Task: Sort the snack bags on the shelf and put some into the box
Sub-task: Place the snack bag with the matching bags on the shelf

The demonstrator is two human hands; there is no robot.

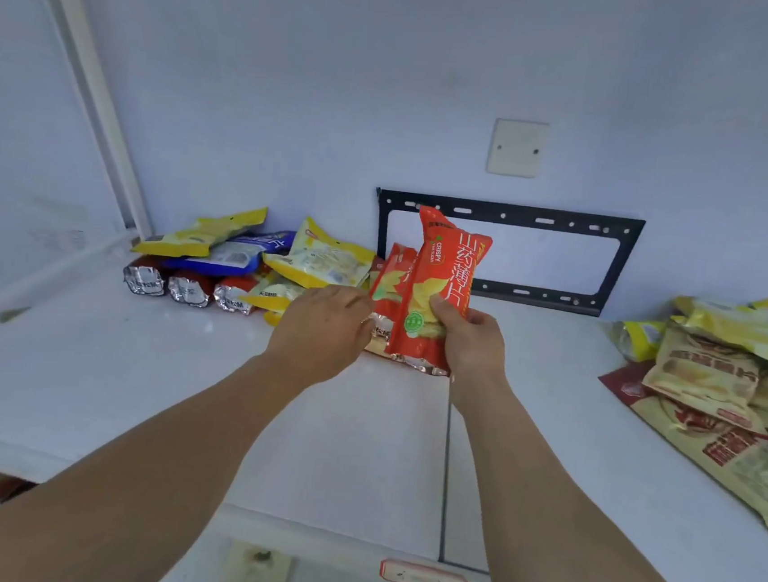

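My right hand (473, 341) grips a red snack bag (442, 277) by its lower part and holds it upright over the white shelf (178, 365). A second red bag (390, 282) stands just behind it on the left. My left hand (322, 327) reaches to that bag's lower edge, fingers curled at it; whether it grips is hidden. A pile of yellow, blue and red bags (244, 263) lies at the back left. More yellow and beige bags (736, 367) are heaped at the right. No box is in view.
A black wall bracket (511, 214) is fixed to the wall behind the red bags, with a white wall plate (518, 148) above it. A white frame post (96, 89) rises at the left. A red-edged label (424, 578) sits below the shelf front.
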